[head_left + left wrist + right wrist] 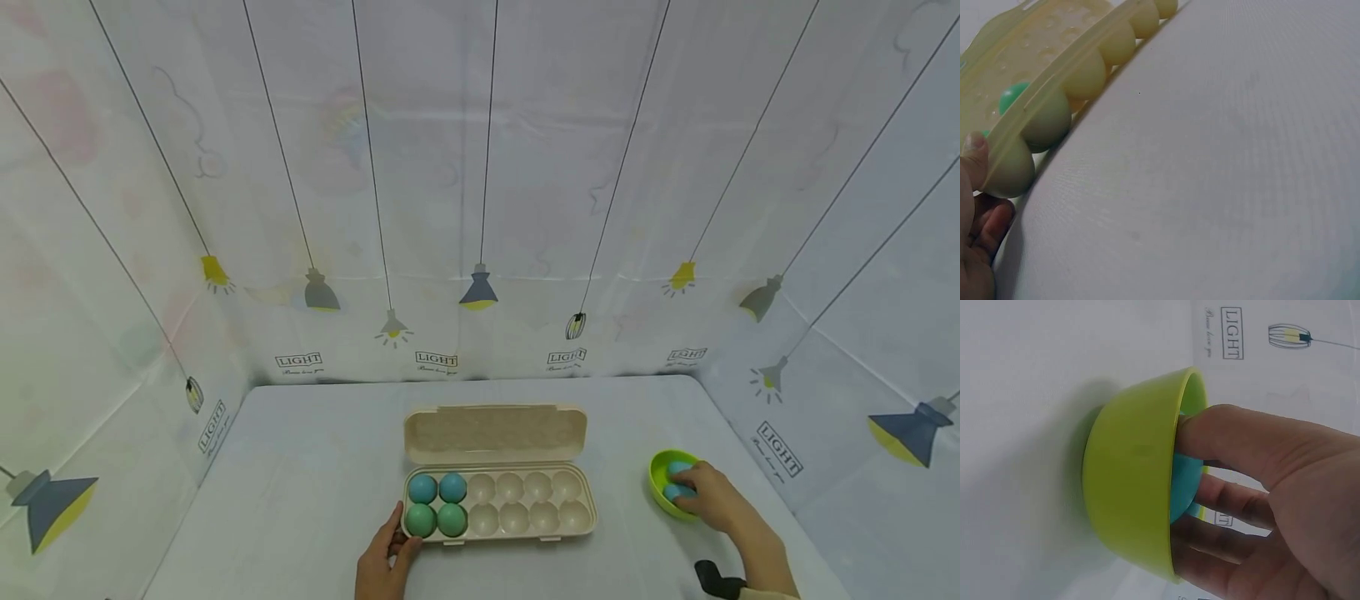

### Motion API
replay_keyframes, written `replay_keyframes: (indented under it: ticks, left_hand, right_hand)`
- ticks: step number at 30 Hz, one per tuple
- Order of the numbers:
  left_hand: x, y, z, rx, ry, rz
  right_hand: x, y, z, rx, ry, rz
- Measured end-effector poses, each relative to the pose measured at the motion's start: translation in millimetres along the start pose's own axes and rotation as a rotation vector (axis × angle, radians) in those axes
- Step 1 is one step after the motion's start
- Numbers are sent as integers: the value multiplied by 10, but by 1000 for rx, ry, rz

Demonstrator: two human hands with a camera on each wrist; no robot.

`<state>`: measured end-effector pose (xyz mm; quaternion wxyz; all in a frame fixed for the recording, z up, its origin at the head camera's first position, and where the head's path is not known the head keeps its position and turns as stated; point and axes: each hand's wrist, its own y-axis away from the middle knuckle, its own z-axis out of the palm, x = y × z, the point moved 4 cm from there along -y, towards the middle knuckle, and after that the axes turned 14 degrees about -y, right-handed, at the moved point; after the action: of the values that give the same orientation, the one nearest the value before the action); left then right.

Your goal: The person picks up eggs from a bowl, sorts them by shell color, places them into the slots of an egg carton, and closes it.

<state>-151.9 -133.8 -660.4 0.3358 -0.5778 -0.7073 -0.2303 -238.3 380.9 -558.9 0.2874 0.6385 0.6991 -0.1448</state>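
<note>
A beige egg carton (495,435) lies with its lid raised at the back. At its left end, two blue toy eggs (422,488) sit in the back row and two green toy eggs (421,521) in the front row. My left hand (382,560) grips the carton's front left corner, thumb on the rim and fingers curled by the side. To the right stands a lime green bowl (1129,469) containing two blue toy eggs. My right hand (712,496) reaches into it, thumb and fingers around one blue toy egg (1186,481); the fingertips are partly hidden by the bowl's wall.
A white cloth covers the table (315,467). The carton's other cups (513,518), to the right of the eggs, hold nothing. Behind and on both sides hang white sheets (420,208) printed with lamps. A black strap (718,579) is on the right wrist.
</note>
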Motion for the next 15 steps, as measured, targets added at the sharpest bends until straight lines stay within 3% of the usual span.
replay_keyframes:
  ticks: [6,15]
  left_hand:
    - [6,9,-4,-2,13,9]
    - [23,11,-22,-23,19,-1]
  right_hand:
    - [10,52,-40,88,-19,-52]
    - [-98,127,-73,216,-93,-61]
